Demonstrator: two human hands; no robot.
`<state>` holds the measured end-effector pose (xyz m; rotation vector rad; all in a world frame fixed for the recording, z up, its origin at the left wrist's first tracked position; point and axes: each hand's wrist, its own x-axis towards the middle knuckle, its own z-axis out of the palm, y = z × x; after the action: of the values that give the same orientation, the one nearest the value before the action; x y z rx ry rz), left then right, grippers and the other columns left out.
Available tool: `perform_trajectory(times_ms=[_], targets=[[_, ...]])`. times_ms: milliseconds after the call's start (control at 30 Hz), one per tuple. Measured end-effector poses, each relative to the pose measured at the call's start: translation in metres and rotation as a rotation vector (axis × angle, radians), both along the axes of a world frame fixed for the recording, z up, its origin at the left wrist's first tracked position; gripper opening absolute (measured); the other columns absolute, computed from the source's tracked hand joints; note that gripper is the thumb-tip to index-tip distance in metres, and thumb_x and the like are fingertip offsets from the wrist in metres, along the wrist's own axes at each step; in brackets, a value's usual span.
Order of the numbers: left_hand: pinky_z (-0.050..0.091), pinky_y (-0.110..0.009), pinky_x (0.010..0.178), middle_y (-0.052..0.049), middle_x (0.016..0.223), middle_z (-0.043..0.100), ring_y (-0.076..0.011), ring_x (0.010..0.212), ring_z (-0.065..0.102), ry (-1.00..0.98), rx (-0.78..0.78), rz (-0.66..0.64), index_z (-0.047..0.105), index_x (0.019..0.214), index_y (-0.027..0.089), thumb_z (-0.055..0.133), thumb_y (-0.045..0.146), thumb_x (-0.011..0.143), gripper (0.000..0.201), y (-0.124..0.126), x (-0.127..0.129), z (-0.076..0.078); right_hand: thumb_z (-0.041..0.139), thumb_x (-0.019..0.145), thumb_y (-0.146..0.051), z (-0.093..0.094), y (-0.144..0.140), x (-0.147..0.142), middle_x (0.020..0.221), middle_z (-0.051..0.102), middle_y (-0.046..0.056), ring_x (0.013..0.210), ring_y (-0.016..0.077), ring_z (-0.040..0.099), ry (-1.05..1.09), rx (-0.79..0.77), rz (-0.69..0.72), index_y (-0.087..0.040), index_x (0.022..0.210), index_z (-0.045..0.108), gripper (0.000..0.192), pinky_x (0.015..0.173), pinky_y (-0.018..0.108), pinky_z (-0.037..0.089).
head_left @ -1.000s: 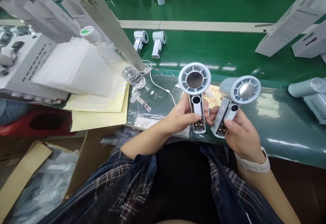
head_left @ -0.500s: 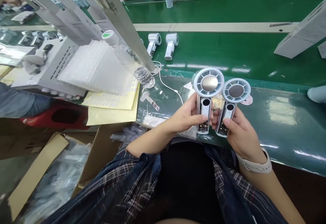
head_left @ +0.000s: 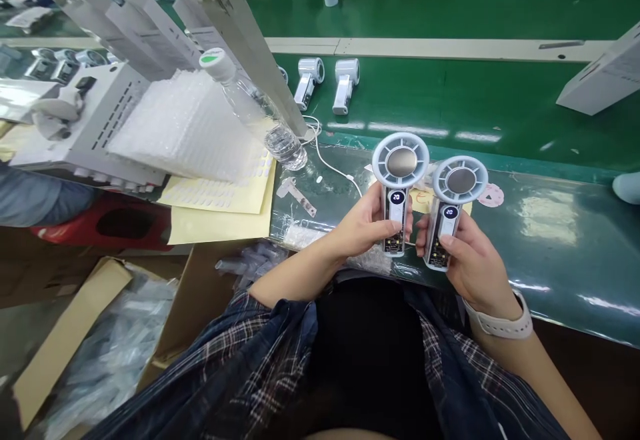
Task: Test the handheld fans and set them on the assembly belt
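Handheld fans, two of them, stand upright side by side above the near edge of the bench [head_left: 550,227]. The left fan [head_left: 397,190] shows "20" on its small round display; the right fan [head_left: 453,207] shows lit digits too small to read. The left hand [head_left: 367,230] is closed around the left fan's handle, thumb on its front. The right hand [head_left: 470,263] grips the right fan's handle likewise.

Bright overhead glare (edges warped)

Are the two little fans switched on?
On. The left fan and the right fan each show a lit number on a small round screen on the handle.
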<state>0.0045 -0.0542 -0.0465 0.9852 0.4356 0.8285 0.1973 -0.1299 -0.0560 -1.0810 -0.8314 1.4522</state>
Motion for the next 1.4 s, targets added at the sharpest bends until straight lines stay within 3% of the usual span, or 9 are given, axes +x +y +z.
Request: perform_trajectory(times_ms=[267, 500, 767, 967, 1167, 1300, 1400], targets=[[0.05, -0.03, 0.064, 0.004, 0.088, 0.06, -0.0126, 0.069, 0.059, 0.091, -0.161, 0.135, 0.045, 0.113, 0.022, 0.08, 0.044, 0.08, 0.053, 0.004, 0.005, -0.008, 0.083, 0.088, -0.044, -0.003, 0.002, -0.006, 0.097, 0.075, 0.003, 0.07, 0.0161, 0.068, 0.043, -0.08, -0.091, -0.025, 0.108, 0.073, 0.03, 0.057, 0.027, 0.06], [0.053, -0.034, 0.071, 0.004, 0.079, 0.064, -0.0152, 0.067, 0.062, 0.149, 0.036, 0.082, 0.044, 0.113, 0.022, 0.083, 0.056, 0.085, 0.06, 0.006, -0.003, -0.009, 0.085, 0.086, -0.045, 0.001, 0.005, -0.009, 0.096, 0.075, 0.003, 0.071, 0.0157, 0.069, 0.04, -0.055, -0.099, -0.024, 0.108, 0.073, 0.033, 0.057, 0.026, 0.061], [0.056, -0.035, 0.074, 0.002, 0.085, 0.067, -0.017, 0.072, 0.068, 0.122, 0.0, 0.05, 0.045, 0.114, 0.021, 0.086, 0.059, 0.084, 0.063, 0.009, -0.013, -0.011, 0.08, 0.088, -0.046, 0.003, 0.017, -0.013, 0.098, 0.074, 0.005, 0.075, 0.0171, 0.07, 0.018, -0.055, -0.077, -0.023, 0.107, 0.073, 0.03, 0.061, 0.029, 0.063], [0.054, -0.037, 0.072, 0.002, 0.079, 0.066, -0.018, 0.068, 0.066, 0.16, 0.021, 0.115, 0.045, 0.114, 0.021, 0.081, 0.057, 0.088, 0.058, 0.008, -0.019, -0.008, 0.075, 0.091, -0.04, 0.001, 0.019, -0.018, 0.093, 0.073, 0.004, 0.067, 0.0161, 0.065, -0.023, -0.079, -0.085, -0.024, 0.107, 0.071, 0.023, 0.054, 0.028, 0.057], [0.053, -0.038, 0.078, 0.0, 0.079, 0.069, -0.0209, 0.074, 0.07, 0.18, 0.045, 0.142, 0.046, 0.113, 0.02, 0.08, 0.058, 0.089, 0.057, 0.01, -0.022, -0.015, 0.07, 0.093, -0.039, 0.003, 0.02, -0.024, 0.094, 0.071, 0.004, 0.066, 0.0161, 0.063, -0.084, -0.034, -0.064, -0.024, 0.105, 0.067, 0.019, 0.053, 0.028, 0.055], [0.052, -0.035, 0.081, -0.003, 0.087, 0.072, -0.0205, 0.082, 0.07, 0.136, -0.019, 0.194, 0.05, 0.122, 0.018, 0.09, 0.065, 0.079, 0.076, 0.008, -0.024, -0.017, 0.065, 0.097, -0.039, 0.005, 0.027, -0.033, 0.091, 0.071, 0.003, 0.065, 0.0182, 0.065, -0.085, -0.025, -0.024, -0.026, 0.109, 0.065, 0.017, 0.053, 0.03, 0.055], [0.054, -0.033, 0.071, -0.003, 0.088, 0.069, -0.02, 0.074, 0.069, -0.029, -0.16, 0.085, 0.056, 0.123, 0.017, 0.083, 0.087, 0.071, 0.091, 0.007, -0.026, -0.021, 0.057, 0.102, -0.044, 0.005, 0.033, -0.047, 0.099, 0.076, 0.004, 0.081, 0.0258, 0.076, -0.104, 0.0, 0.022, -0.032, 0.129, 0.062, 0.03, 0.067, 0.04, 0.064]])
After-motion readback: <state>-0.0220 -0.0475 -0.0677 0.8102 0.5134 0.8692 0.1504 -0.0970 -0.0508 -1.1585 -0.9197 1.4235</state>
